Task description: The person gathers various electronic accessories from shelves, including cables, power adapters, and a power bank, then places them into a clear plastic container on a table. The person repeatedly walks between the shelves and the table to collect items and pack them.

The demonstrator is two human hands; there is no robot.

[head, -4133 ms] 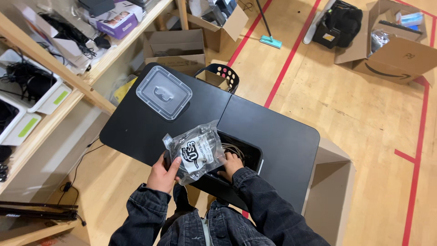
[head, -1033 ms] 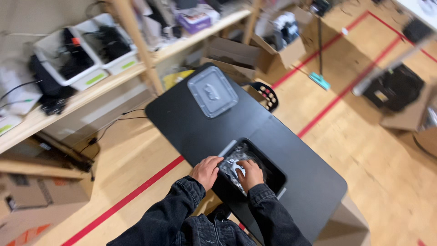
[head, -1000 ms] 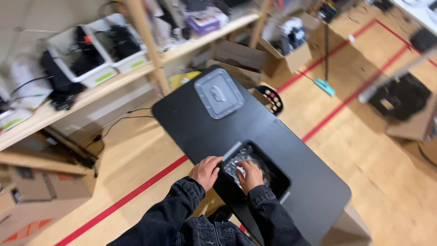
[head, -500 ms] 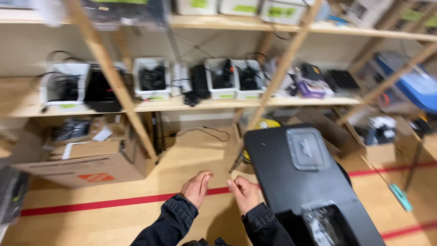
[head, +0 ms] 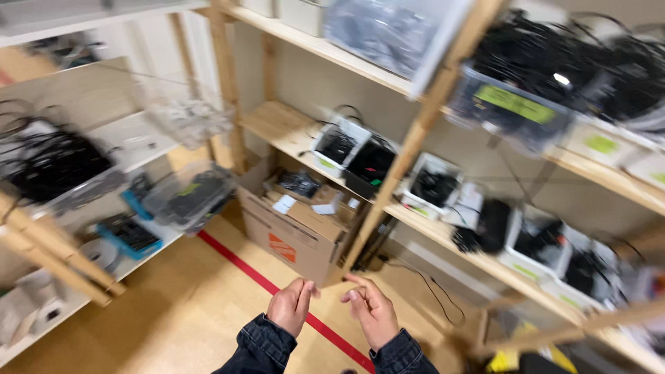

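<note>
Both hands hang low at the bottom centre of the frame, close together but apart. The left hand is loosely curled, holding nothing. The right hand has relaxed, slightly bent fingers and is also bare. Dark denim cuffs cover both wrists.

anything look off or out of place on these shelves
Nothing clearly damaged or spilled. Both hands, left hand and right hand, are empty. An open cardboard box sits on the floor under the wooden shelves; motion blur hides finer detail.

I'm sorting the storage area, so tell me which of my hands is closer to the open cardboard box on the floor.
Left. The left hand hangs just below the cardboard box, near its front corner. The right hand is further to the right, beyond that corner. Both hands are empty and touch nothing.
</note>
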